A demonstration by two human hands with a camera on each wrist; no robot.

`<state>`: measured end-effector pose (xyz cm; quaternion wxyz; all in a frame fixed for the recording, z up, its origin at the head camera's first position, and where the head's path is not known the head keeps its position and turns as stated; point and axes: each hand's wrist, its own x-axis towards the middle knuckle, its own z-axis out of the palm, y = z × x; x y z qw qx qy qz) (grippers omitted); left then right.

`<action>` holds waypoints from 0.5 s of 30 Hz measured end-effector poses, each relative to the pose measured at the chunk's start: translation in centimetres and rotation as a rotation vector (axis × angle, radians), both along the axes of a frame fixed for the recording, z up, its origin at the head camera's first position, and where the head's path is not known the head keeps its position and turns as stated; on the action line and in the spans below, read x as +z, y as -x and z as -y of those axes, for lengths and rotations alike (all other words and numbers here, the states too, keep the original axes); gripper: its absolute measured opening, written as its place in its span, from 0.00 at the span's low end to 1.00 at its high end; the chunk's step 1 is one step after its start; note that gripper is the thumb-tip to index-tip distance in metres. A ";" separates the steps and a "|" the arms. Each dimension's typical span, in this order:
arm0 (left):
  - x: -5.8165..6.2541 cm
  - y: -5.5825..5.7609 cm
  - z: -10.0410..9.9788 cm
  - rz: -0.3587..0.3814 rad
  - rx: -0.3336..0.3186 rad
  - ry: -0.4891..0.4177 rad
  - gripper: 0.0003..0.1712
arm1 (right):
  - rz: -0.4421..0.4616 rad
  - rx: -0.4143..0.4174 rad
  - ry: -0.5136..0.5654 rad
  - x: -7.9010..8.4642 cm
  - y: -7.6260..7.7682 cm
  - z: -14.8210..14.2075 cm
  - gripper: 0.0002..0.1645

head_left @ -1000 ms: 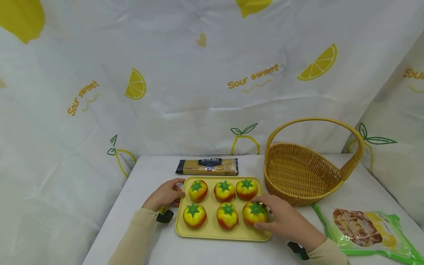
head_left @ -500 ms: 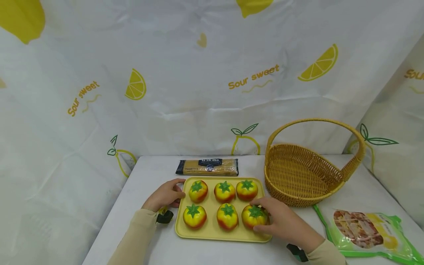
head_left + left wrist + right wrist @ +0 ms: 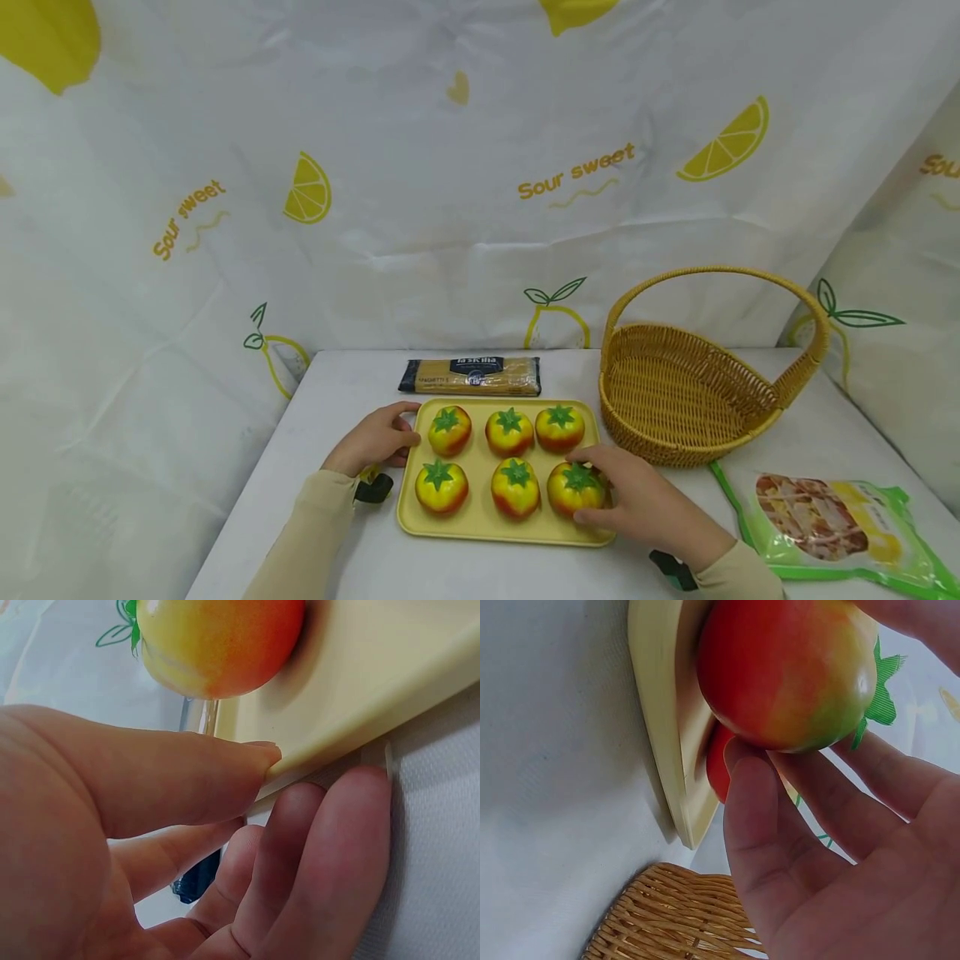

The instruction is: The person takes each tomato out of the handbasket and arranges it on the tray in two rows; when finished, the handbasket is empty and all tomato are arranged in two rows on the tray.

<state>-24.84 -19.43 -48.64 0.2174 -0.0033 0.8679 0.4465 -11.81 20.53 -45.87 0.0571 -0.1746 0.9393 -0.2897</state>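
On a yellow tray (image 3: pixel 502 536) sit several red-and-yellow toy tomatoes with green star-shaped tops, set in two rows. My left hand (image 3: pixel 375 440) holds the tray's left edge. In the left wrist view its thumb (image 3: pixel 187 776) lies on the rim, with the other fingers curled at the outer side and partly under it. My right hand (image 3: pixel 648 504) grips the front right tomato (image 3: pixel 572 492), thumb at the near side and fingers at the far side. That tomato (image 3: pixel 787 675) is in the tray, close to its wall, in the right wrist view.
A spaghetti pack (image 3: pixel 472 377) lies behind the tray. To the right stands a wicker basket (image 3: pixel 678 400) with a tall arched handle. A green-edged food bag (image 3: pixel 825 521) lies at the front right. Patterned white cloth (image 3: pixel 450 208) hangs behind the table.
The right hand's fingers and the front right tomato have shifted very slightly left since a second ago. My left hand and the tray have stayed in place.
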 end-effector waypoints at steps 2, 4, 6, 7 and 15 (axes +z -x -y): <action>-0.1 -0.1 0.0 0.004 0.005 0.000 0.35 | 0.009 0.002 0.002 0.0 0.1 0.0 0.41; -0.1 -0.1 0.1 0.008 0.008 0.002 0.35 | 0.023 -0.004 0.004 -0.1 0.1 0.0 0.41; -0.1 -0.1 0.1 0.011 0.010 0.004 0.35 | 0.031 -0.006 0.002 -0.2 0.3 0.1 0.42; -0.1 -0.1 0.1 0.011 0.011 0.005 0.35 | 0.033 -0.008 0.000 -0.2 0.3 0.0 0.43; 0.3 0.0 0.3 -0.006 0.000 0.020 0.35 | 0.070 -0.047 0.049 1.3 0.0 -1.0 0.48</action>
